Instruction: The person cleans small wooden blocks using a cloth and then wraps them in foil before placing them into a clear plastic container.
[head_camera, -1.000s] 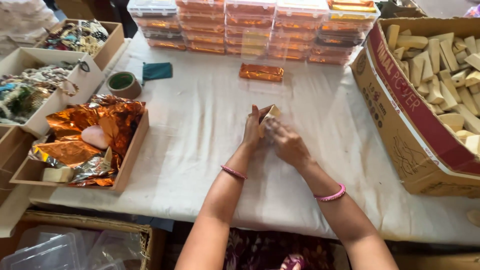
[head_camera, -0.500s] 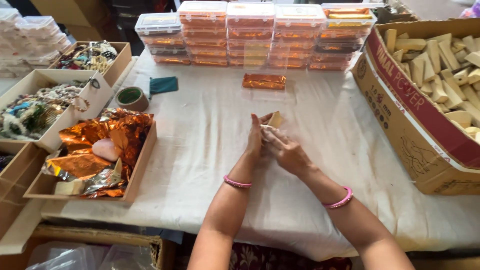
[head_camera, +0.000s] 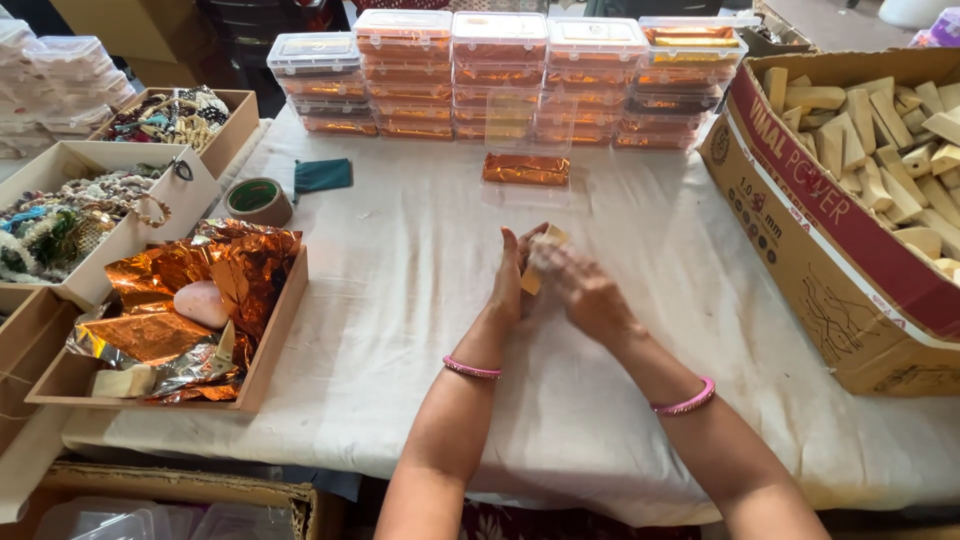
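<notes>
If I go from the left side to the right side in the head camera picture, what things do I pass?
Box of beaded strings → tray of orange foil → tape roll → green pouch → left hand → tan block → right hand → big cardboard box of tan wedges.

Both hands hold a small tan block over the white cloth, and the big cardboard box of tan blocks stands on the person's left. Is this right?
Not quite: in the head view the cardboard box of tan blocks stands on the person's right. Both hands, left hand and right hand, do hold a small tan block over the white cloth.
</notes>
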